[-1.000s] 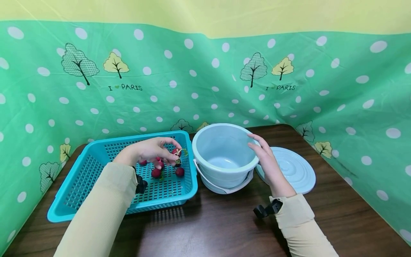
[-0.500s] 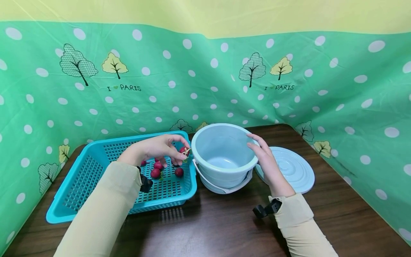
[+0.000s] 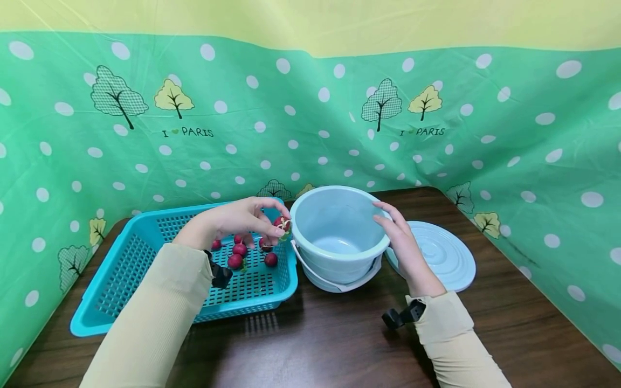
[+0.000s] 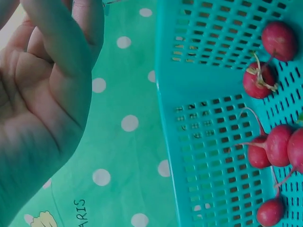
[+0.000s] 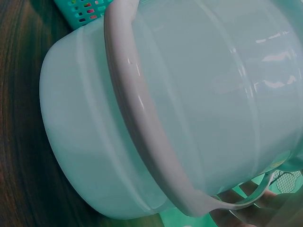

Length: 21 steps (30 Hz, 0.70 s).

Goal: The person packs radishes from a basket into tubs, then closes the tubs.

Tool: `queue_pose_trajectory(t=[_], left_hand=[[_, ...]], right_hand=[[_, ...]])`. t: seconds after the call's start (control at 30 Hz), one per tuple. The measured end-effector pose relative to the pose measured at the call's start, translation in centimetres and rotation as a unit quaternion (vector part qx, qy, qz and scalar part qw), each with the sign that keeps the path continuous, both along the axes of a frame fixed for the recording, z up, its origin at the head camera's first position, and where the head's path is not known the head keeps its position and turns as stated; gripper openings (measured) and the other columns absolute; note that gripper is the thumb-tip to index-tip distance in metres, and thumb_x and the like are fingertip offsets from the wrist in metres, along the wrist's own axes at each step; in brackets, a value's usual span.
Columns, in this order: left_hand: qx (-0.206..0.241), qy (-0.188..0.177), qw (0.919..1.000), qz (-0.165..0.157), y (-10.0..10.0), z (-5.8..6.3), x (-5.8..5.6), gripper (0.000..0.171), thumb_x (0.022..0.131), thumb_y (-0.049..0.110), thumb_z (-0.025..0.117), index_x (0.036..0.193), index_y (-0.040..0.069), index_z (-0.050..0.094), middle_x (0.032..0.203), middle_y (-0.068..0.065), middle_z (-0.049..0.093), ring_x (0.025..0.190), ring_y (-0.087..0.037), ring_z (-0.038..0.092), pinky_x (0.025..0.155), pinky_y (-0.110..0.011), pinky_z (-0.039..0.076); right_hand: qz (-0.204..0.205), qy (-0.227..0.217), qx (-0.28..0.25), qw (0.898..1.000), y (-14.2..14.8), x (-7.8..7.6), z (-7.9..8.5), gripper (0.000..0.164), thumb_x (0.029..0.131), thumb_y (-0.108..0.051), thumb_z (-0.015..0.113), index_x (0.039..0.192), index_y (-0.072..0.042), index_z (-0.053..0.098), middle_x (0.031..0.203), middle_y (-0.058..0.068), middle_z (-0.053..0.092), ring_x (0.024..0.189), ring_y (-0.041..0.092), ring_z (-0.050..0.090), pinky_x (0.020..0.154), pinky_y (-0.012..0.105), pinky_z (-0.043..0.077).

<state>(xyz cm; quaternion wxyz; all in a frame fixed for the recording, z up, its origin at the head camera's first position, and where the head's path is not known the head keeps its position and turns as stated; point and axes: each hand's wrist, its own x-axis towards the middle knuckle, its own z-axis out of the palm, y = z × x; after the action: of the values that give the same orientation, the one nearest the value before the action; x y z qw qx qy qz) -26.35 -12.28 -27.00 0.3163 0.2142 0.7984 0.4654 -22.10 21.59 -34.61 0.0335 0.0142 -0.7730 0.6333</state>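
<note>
- A red radish [image 3: 282, 222] is pinched between the thumb and fingers of the left hand [image 3: 237, 220], above the right edge of the turquoise slotted basket [image 3: 271, 299] and just beside the bucket's rim.
- The light blue bucket [image 3: 335, 265], upright and uncovered, is gripped at its right rim by the right hand [image 3: 405, 245], with fingertips hooked over the edge.
- Room is given by the bucket's mouth; between it and the radish, the left rim is raised.
- Only a narrow gap is left between basket and bucket.
- More radishes [image 3: 235, 262] are grouped beneath the left hand.
- The lid [image 3: 441, 253] is partly hidden by the right hand, flat on the table [image 3: 330, 339].
</note>
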Motion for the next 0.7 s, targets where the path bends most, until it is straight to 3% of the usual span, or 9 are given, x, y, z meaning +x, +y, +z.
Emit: queue_pose_trajectory(t=[0.33,0.7], left_hand=[[0.004,0.008,0.9997,-0.022,1.0,0.2,0.2,0.043,0.091,0.025,0.073,0.129,0.016,0.055,0.09,-0.014,0.074,0.082,-0.023,0.07,0.062,-0.035,0.055],[0.014,0.005,0.9994,-0.032,1.5,-0.2,0.3,0.038,0.091,0.024,0.073,0.125,0.018,0.057,0.086,-0.011,0.073,0.082,-0.021,0.069,0.059,-0.032,0.052]], right_hand=[[0.003,0.003,0.002,1.0,-0.1,-0.1,-0.1,0.053,0.103,-0.033,0.044,0.152,-0.015,0.035,0.164,0.007,0.021,0.145,0.032,0.026,0.113,0.057,0.027],[0.0,0.0,0.005,1.0,-0.1,-0.1,-0.1,0.053,0.103,-0.033,0.044,0.152,-0.015,0.035,0.164,0.006,0.021,0.146,0.031,0.025,0.114,0.058,0.025]])
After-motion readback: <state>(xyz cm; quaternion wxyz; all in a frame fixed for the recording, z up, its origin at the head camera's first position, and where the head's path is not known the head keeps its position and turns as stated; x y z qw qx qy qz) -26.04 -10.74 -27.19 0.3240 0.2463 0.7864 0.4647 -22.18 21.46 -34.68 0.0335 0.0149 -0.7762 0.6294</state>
